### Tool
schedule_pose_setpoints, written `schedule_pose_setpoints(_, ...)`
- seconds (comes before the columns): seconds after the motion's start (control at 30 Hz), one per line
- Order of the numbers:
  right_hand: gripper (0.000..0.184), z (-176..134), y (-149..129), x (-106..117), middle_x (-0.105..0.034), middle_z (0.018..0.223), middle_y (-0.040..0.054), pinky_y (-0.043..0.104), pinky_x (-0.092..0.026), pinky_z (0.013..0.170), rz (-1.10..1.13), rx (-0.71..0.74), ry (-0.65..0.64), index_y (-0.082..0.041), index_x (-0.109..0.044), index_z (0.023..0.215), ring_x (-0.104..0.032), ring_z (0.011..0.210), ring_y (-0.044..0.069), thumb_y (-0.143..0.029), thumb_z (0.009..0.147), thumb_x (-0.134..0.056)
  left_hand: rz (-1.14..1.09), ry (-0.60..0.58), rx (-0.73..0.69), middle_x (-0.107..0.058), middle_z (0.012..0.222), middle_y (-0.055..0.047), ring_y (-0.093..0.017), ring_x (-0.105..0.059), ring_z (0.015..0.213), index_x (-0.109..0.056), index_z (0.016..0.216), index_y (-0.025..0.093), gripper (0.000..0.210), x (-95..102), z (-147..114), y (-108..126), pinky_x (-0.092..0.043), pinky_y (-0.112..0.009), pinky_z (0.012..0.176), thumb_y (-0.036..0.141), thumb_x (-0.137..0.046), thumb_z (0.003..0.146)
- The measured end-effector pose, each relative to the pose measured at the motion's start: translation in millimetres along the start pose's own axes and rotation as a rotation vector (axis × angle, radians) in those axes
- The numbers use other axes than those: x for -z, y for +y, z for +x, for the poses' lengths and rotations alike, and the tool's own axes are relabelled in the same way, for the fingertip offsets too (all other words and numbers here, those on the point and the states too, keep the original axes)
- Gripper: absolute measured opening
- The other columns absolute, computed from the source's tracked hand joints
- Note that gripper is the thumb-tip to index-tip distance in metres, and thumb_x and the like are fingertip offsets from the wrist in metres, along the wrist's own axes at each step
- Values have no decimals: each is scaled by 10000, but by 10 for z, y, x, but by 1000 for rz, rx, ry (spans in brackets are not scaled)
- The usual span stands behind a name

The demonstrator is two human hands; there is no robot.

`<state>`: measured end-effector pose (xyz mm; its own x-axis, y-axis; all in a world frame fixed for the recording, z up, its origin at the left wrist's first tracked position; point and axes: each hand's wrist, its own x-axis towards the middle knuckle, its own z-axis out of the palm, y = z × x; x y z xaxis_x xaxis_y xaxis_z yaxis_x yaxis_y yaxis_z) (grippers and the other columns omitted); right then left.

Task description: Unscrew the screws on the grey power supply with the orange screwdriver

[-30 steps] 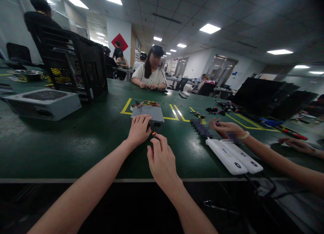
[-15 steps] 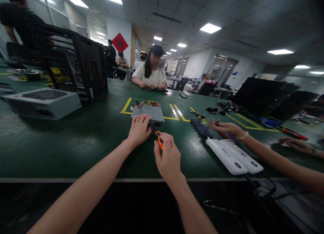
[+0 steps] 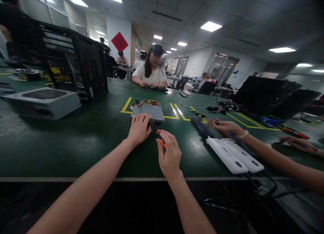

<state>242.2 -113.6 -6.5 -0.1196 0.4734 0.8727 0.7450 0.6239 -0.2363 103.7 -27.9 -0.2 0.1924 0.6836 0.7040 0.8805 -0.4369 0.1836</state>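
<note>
A grey computer power supply (image 3: 152, 111) lies on the green table, its bundle of coloured wires (image 3: 146, 102) at the far side. My left hand (image 3: 139, 127) grips its near left corner, fingers bent over the top and thumb at the near face. In my right hand (image 3: 169, 151) is a screwdriver (image 3: 162, 143) with an orange and black handle, held between thumb and fingers. Its thin shaft points up towards the near face of the power supply. The fingers hide part of the handle, and I cannot tell whether the tip touches anything.
On the left stand a second power supply (image 3: 44, 102), a black computer case (image 3: 76, 62) and a metal bowl (image 3: 25, 73). White power banks (image 3: 227, 156) lie right, beside a co-worker's hand (image 3: 227, 129). Another person (image 3: 152, 68) sits opposite. Black monitors (image 3: 263, 95) stand far right.
My right hand has shifted slightly right, and the screwdriver has turned in its fingers, with its thin shaft now showing. My left hand stays on the power supply.
</note>
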Motion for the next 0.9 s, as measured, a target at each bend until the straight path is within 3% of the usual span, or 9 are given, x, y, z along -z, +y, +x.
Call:
schedule_pose_setpoints(0.2, 351, -5, -39, -24, -459, 1237, 124, 379, -468, 902, 28, 51, 10, -203, -398, 1159, -435, 1191, 186, -76, 832, -421, 18, 2, -9, -509, 1197, -75, -245, -419, 1115, -484, 1146, 196, 385, 1, -3, -3, -284, -393, 971, 208, -466, 761)
schedule_pose_setpoints(0.5, 332, -19, -26, -24, -516, 1162, 122, 391, -470, 893, 23, 23, 19, -189, -425, 1147, -493, 1124, 190, -92, 829, -428, 12, 2, -3, -508, 1197, -77, -247, -419, 1118, -481, 1150, 202, 394, -7, -2, -1, -281, -400, 974, 206, -472, 757)
schedule_pose_setpoints(0.73, 316, -45, -22, -26, -553, 1136, 87, 305, -505, 833, -29, -26, 35, -211, -460, 1132, -536, 1070, 160, -106, 835, -450, 5, 7, 3, -511, 1196, -79, -251, -421, 1118, -486, 1147, 209, 392, -3, 1, 2, -280, -412, 972, 199, -467, 756)
schedule_pose_setpoints(0.9, 345, -33, -30, -29, -488, 1178, 129, 389, -479, 881, 1, -13, 16, -189, -415, 1162, -487, 1124, 193, -96, 830, -418, 1, -2, 2, -508, 1198, -81, -252, -421, 1119, -482, 1150, 211, 394, -1, 0, -2, -282, -415, 970, 199, -468, 756)
